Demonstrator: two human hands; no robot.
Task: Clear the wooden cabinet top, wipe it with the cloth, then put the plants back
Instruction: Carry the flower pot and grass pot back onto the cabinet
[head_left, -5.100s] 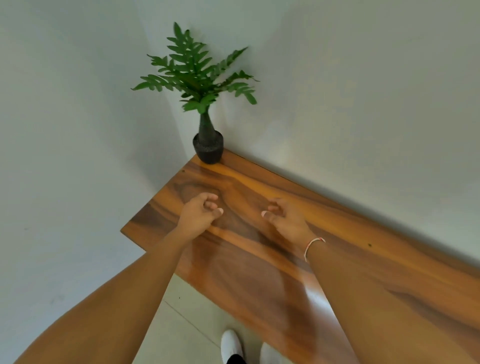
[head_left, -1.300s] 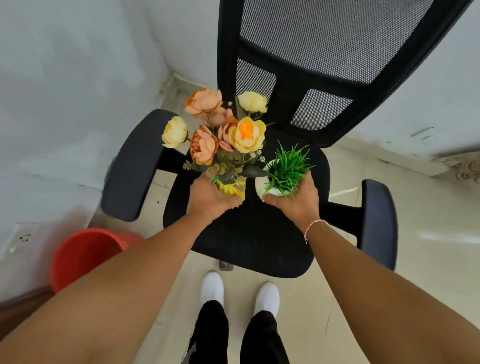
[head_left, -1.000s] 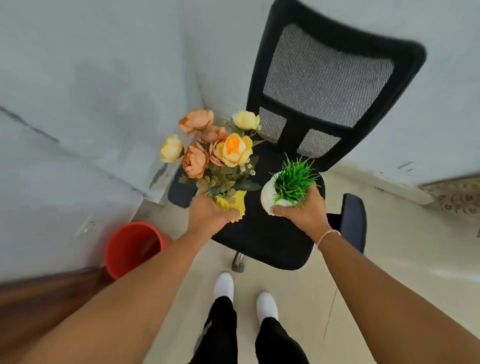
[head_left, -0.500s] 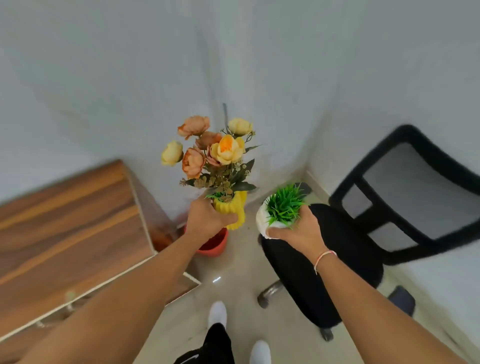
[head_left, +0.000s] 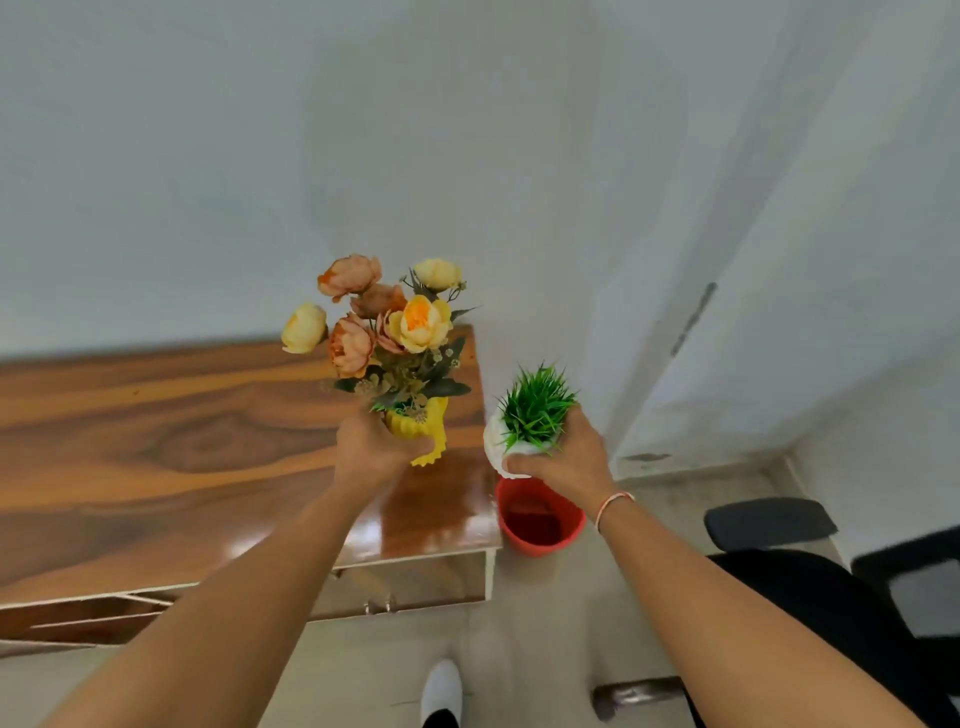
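Observation:
My left hand (head_left: 370, 448) grips a yellow vase of orange and yellow flowers (head_left: 422, 427), held in the air over the right end of the wooden cabinet top (head_left: 171, 436). My right hand (head_left: 566, 457) holds a small white pot of green grass (head_left: 530, 415), just off the cabinet's right edge and above the floor. Both plants stand upright in my hands. No cloth is in view.
A red bucket (head_left: 540, 519) stands on the floor beside the cabinet's right end, under my right hand. A black office chair (head_left: 831, 587) is at the lower right. White walls meet in a corner behind the cabinet. My white shoe (head_left: 441, 691) is below.
I lifted both plants off the chair seat and turned left. The cabinet top has come into view beneath the flowers, and the chair has slid to the right edge.

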